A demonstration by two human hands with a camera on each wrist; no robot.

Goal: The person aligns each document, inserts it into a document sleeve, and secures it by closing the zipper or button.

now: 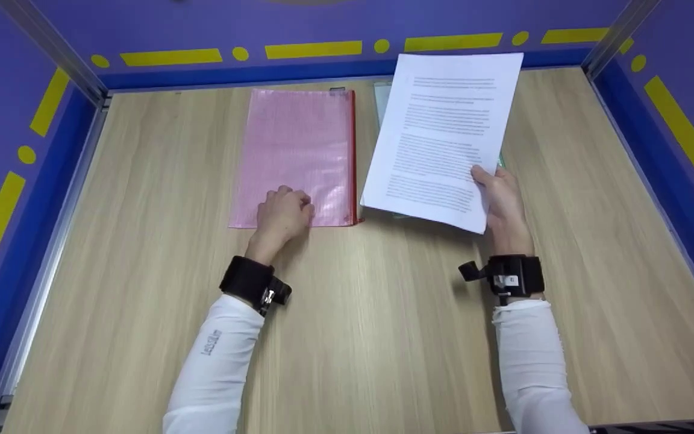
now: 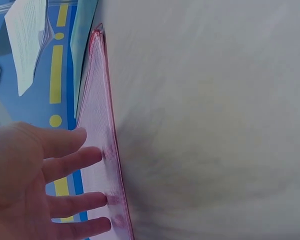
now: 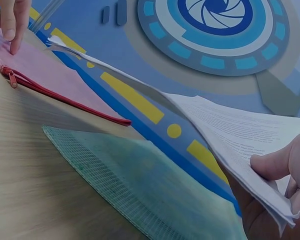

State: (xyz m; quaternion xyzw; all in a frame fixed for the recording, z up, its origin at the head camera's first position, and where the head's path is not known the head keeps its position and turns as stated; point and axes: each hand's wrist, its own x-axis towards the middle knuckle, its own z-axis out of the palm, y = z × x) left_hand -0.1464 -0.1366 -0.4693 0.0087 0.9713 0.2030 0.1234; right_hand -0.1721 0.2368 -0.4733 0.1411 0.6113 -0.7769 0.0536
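A stack of printed paper [image 1: 437,138] is pinched along its right edge by my right hand [image 1: 503,202], thumb on top and fingers beneath. The sheets are lifted above a green mesh-edged pouch [image 3: 115,170], which they mostly hide in the head view. To the left a pink zip pouch [image 1: 299,144] lies flat, its red zipper [image 1: 353,157] along the right side. My left hand [image 1: 284,214] touches the pink pouch near its front edge with spread fingertips. In the left wrist view these fingers [image 2: 75,202] are fairly straight and hold nothing.
A wooden tabletop [image 1: 353,337] carries both pouches. Blue-purple panels [image 1: 299,30] with yellow marks stand at the back and both sides, joined by metal corner posts. Each wrist wears a black strap [image 1: 249,280] with a camera mount.
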